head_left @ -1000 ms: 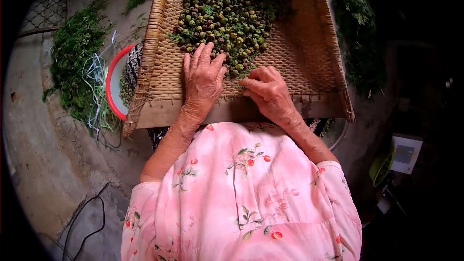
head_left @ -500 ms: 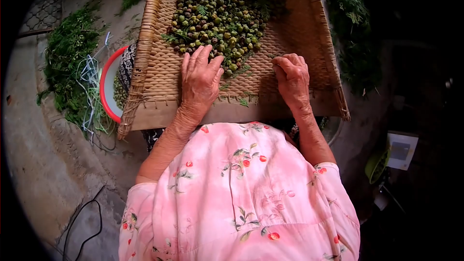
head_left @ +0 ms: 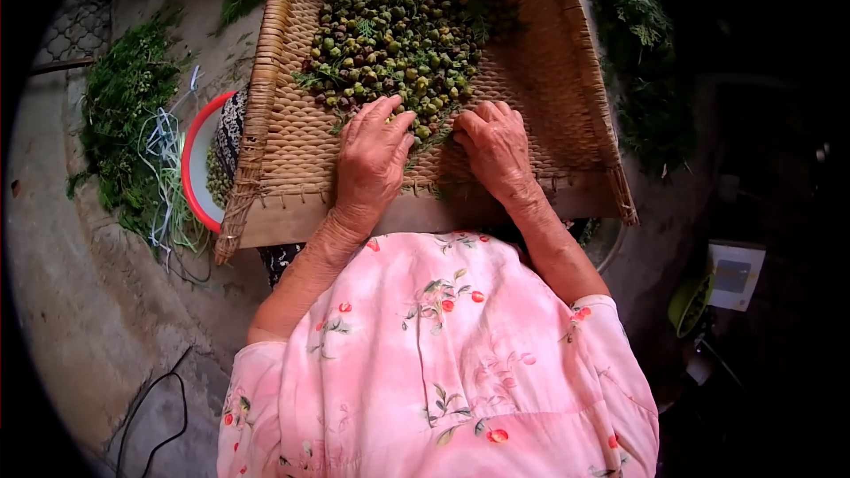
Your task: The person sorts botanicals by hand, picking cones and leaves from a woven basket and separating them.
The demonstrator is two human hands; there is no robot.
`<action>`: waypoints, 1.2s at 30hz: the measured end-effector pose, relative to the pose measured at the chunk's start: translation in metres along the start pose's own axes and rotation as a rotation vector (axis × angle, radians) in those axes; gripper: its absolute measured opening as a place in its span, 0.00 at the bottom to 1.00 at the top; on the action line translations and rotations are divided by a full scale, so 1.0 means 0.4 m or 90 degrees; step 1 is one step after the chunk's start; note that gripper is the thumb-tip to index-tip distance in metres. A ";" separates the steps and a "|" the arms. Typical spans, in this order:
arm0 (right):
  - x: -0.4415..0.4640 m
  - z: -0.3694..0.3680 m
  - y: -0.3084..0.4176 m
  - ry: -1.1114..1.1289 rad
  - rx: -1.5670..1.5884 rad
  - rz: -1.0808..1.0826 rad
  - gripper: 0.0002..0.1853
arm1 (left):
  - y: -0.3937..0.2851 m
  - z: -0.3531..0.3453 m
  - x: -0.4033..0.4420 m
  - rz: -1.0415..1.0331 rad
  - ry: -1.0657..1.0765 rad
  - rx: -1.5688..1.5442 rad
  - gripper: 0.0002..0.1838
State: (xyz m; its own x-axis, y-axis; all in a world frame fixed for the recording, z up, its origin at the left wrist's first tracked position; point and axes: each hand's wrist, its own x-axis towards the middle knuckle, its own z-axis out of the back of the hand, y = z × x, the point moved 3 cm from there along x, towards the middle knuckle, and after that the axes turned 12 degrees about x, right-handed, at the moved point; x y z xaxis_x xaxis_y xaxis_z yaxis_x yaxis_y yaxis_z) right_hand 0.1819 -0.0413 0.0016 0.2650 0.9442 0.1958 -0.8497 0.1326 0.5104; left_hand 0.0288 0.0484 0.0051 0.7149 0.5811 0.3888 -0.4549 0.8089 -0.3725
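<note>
A woven basket tray (head_left: pixel 567 97) lies across my lap, with a heap of small green and brown cones (head_left: pixel 390 44) in its upper middle. My left hand (head_left: pixel 374 155) rests at the lower edge of the heap, its fingers bent and slightly apart, touching the nearest cones. Just to the right, my right hand (head_left: pixel 496 146) is at the heap's lower right edge with thumb and forefinger pinched together. Whatever is between those fingertips is too small to make out. Bits of green leaf lie on the weave between both hands.
Cut green sprigs (head_left: pixel 133 115) lie on the floor at the left, beside pale string (head_left: pixel 164 177) and a red-rimmed basin (head_left: pixel 190 168). More greenery (head_left: pixel 633 9) is at the right. A green container (head_left: pixel 689 303) and a white box (head_left: pixel 735 274) stand farther right. A black cable (head_left: pixel 183 403) lies lower left.
My right hand moved right, away from the heap, and has come back left to its lower edge. My left hand stays by the cones, its fingers now more bent.
</note>
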 end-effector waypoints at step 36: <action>0.047 0.036 -0.117 -0.064 -0.030 -0.080 0.04 | 0.046 -0.040 -0.033 0.648 0.312 -1.017 0.16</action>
State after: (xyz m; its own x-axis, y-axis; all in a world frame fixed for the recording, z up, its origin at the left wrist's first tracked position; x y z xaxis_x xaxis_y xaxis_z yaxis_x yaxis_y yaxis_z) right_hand 0.2333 -0.0343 -0.0066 0.4131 0.8847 0.2160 -0.8266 0.2647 0.4966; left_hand 0.0194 0.0541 -0.0204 0.7296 0.4038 -0.5519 -0.1068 -0.7299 -0.6752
